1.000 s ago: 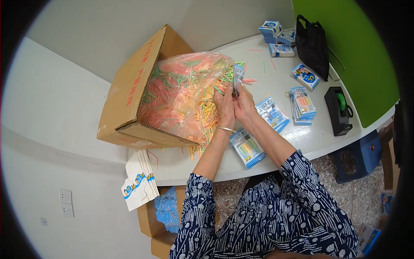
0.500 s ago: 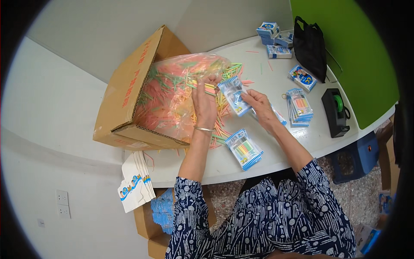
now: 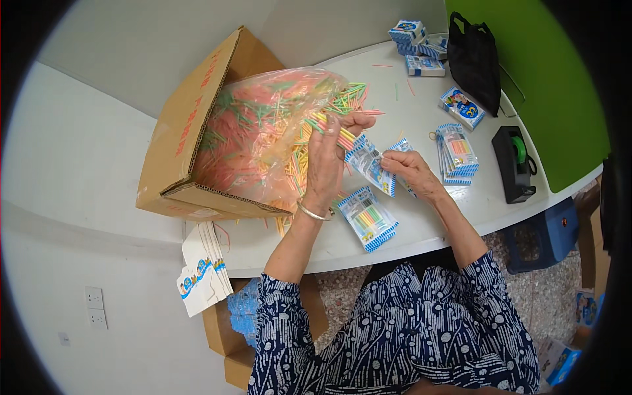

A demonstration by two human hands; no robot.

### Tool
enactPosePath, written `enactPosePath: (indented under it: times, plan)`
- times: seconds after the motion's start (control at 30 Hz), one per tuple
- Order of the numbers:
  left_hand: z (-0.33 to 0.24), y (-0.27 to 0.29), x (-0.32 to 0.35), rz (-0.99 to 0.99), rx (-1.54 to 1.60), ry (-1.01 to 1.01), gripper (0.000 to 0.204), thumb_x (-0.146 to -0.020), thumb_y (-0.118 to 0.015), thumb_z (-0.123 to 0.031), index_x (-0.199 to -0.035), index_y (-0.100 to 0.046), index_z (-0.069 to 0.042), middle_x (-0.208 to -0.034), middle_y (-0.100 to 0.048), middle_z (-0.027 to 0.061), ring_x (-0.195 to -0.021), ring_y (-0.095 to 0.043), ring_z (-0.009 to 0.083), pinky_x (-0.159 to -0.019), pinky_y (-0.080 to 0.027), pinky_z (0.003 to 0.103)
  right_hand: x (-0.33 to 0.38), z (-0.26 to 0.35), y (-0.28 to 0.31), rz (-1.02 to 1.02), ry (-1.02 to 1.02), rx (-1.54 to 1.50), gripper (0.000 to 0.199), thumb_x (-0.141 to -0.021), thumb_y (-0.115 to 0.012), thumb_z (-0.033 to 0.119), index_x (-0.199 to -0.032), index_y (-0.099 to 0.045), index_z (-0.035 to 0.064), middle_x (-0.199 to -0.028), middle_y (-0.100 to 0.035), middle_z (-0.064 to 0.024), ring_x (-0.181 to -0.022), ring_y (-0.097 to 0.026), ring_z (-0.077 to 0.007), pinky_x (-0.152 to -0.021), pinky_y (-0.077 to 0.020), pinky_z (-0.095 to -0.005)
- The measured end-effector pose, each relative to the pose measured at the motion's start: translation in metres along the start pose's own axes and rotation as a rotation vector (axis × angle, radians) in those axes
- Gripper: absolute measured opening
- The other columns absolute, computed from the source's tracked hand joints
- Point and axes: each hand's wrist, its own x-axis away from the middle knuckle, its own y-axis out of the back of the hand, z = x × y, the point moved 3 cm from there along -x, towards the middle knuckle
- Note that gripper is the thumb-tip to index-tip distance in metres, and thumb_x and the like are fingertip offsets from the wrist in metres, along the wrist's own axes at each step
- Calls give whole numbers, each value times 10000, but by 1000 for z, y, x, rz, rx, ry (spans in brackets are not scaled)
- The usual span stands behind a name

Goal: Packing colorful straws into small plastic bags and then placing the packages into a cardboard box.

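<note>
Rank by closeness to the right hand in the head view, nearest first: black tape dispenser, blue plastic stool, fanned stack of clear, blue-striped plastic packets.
1. Fanned stack of clear, blue-striped plastic packets: on the white table, right of the right hand.
2. Black tape dispenser: farther right, beyond the stack.
3. Blue plastic stool: lower right, past the table's edge.

Pastel sticks, slanted, at a tilted blue-and-white packet
</note>
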Motion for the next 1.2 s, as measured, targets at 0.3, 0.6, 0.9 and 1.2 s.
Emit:
enactPosePath:
  times: [0.3, 0.6, 0.9, 1.2]
  plan:
    - [19, 7, 17, 106, -283, 81, 430, -981, -366, -373, -1136, -527, -5, -1172, -565, 124, -1094, -517, 179, -905, -433, 311, 2, 1, -4, 12, 95, -109, 229, -908, -575, 191, -906, -643, -27, -817, -565, 37, -789, -479, -39, -724, -391, -202]
    - [25, 20, 16, 103, -557, 203, 336, -906, -561, -134, -1205, -469, -14, -1038, -587, 69, -947, -567, 134, -769, -474, 259, 1, -7, 3, -64, 116, -149, 264, -910, -578, 198, -1038, -646, -21, -849, -596, 37, -799, -482, -26, -706, -390, -177]
    - [27, 13, 7, 39, -418, 81, 310, -818, -622, -51, -1097, -491, -13, -957, -580, 64, -855, -578, 120, -714, -485, 246, -1, 2, -3, 32, 46, -181, 265, -867, -636, 211, -1019, -660, -5, -870, -630, 14, -777, -523, -29, -695, -409, -187]
    - [26, 13, 7, 146, -561, 162, 408, -807, -622, 17, -1168, -438, -36, -984, -592, 60, -883, -572, 98, -751, -486, 227, 0, -2, -7, 44, 27, -175, 318, -829, -676, 267, -1005, -671, 2, -840, -652, 9, -763, -540, -25, -658, -401, -188]
